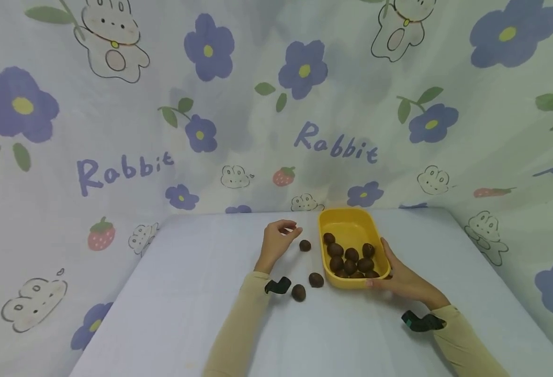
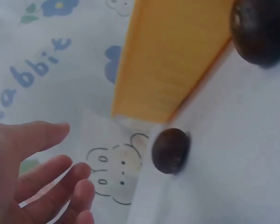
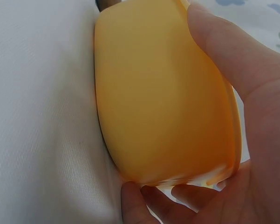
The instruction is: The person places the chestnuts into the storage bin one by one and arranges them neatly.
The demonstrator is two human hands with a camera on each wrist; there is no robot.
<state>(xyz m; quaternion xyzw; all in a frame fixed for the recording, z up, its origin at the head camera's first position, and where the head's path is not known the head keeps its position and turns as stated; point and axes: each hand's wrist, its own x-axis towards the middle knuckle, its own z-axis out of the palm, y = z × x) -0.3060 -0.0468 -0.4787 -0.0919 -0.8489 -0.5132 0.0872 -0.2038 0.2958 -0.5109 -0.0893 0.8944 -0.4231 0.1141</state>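
My right hand grips the near right corner of a yellow plastic box. In the right wrist view the thumb lies along the rim and the fingers curl against the side wall. The box stands on the table, with several round, dark brown nuts gathered in its near half. Left of the box, my left hand hovers with loosely bent fingers and holds nothing. Just right of its fingertips lies one loose nut, glossy in the left wrist view, apart from the hand.
Two more loose nuts, a rounder one and a nearer one, lie left of the box's near end. The table has a white cover. Behind it hangs a cloth printed with rabbits and flowers.
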